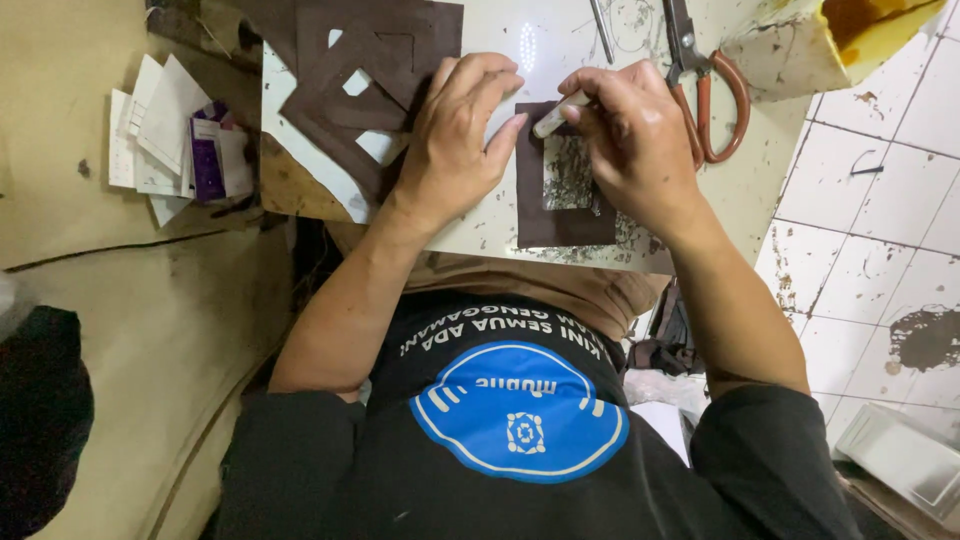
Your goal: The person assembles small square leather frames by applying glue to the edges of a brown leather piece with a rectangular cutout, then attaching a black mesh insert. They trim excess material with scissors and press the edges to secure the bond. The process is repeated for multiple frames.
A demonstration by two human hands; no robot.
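While the brown frame (560, 225) lies nearest me with its long side running six to twelve, my left hand (455, 140) presses flat at nine and my right hand (630, 135) pinches a pale tool (557, 117) at twelve; scissors (705, 85) lie beyond at one.

Matt brown leather on a glossy, scarred white board

The frame-shaped piece (565, 225) looked like matt dark brown leather, as did the cut-out scraps (370, 70); the white work board (480, 235) was smooth and shiny, flecked with scratches; the scissors (700, 70) had dull metal blades and orange plastic-coated handles; the paper slips (160, 130) were matt; the floor tiles (880, 200) were white, glazed and stained
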